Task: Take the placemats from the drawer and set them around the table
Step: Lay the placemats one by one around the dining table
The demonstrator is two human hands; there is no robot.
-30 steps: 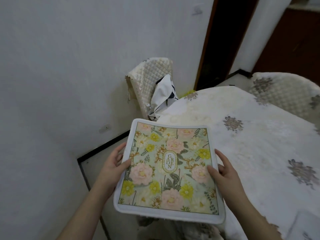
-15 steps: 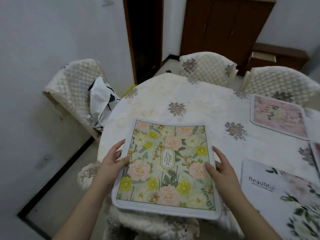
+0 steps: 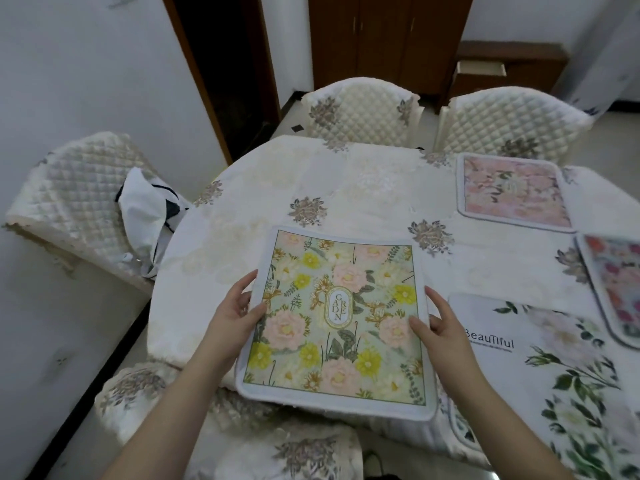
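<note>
Both hands are on the square green-and-yellow floral placemat with the white border and a "GARDEN" oval in the middle (image 3: 337, 320): the left hand (image 3: 232, 315) grips its left edge with the thumb on top and fingers tucked under, and the right hand (image 3: 440, 327) does the same on the right edge. The mat sits over the near edge of the round counter with the cream quilted cloth and embroidered grey flowers (image 3: 346, 188), its near side sticking out past the rim; can't tell if it's resting flat or held just above. To the right there's a white placemat with green leaves and "Beautiful" printed on it (image 3: 554, 358), a pink floral placemat (image 3: 512, 192) further back, and a colourful one (image 3: 616, 285) cut off at the right edge. Cream quilted chairs (image 3: 360, 109) stand around the counter, and a black-and-white bag (image 3: 149, 216) sits on the left one.
</note>
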